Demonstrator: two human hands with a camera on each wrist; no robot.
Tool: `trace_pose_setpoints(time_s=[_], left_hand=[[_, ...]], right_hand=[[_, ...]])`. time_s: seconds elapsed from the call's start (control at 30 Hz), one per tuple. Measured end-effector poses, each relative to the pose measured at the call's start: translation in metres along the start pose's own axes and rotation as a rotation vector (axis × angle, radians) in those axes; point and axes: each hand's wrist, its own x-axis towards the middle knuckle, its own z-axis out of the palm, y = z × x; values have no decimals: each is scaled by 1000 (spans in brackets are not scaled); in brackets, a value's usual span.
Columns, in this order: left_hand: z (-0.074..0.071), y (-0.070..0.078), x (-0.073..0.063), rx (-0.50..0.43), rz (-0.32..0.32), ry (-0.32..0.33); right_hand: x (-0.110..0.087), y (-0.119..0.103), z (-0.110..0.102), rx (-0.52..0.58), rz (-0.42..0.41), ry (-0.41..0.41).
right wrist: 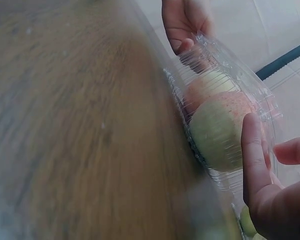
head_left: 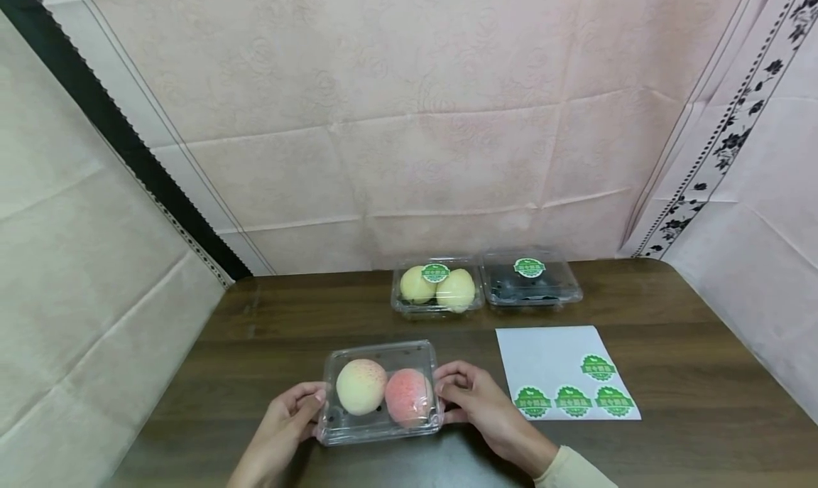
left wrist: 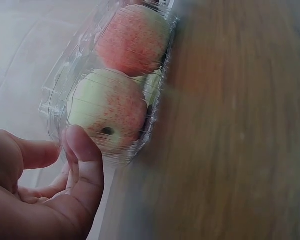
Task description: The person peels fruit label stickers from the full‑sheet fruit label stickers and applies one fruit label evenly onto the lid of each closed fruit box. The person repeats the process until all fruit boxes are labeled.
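Note:
A clear plastic fruit box [head_left: 377,433] with its lid down is held between both hands. Inside are two round fruits, a pale yellow one with a red blush [head_left: 361,387] and a pink one [head_left: 409,397]. My left hand [head_left: 284,427] pinches the left end, thumb and fingers at the rim. At the opposite end, my right hand [head_left: 482,410] grips the edge the same way. The left wrist view has the box wall [left wrist: 55,117] at the thumb and fingertips. From the right wrist, the fruits [right wrist: 217,132] show through the ribbed side, close over the wooden table.
Behind, at the table's far edge, stand two more clear boxes: one with pale yellow fruits [head_left: 456,289], one with dark contents [head_left: 520,287]. Each bears a green label. Right of my right hand lies a white sheet [head_left: 543,356] with several green stickers [head_left: 573,401]. Cloth walls [head_left: 409,154] enclose the table.

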Motion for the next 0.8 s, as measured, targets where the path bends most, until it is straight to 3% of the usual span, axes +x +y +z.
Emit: trace_pose_setpoints(time_s=[0.8], left_hand=[[39,9,14,-65,27,-36]], right_hand=[[-12,-4,-32,-47,6,64]])
